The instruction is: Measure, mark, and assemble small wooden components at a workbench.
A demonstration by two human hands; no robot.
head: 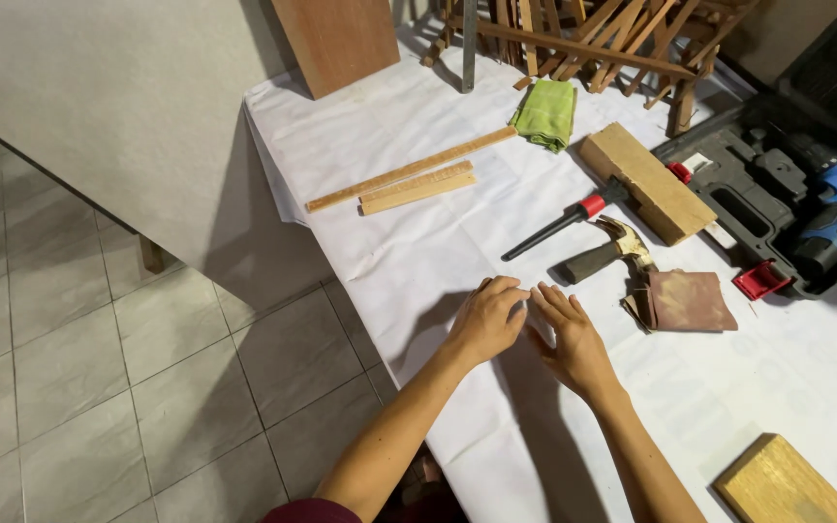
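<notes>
white-covered table, left hand and right hand empty, fingertips touching, hammer nearby

Both bare forearms reach forward and converge over the white-covered table. The left hand rests on its surface, knuckles up, fingers curled loosely inward. The right hand lies just beside it on the table, palm down, fingers straight and together, their tips close to the left hand's fingertips. Neither hand grips anything.
</notes>
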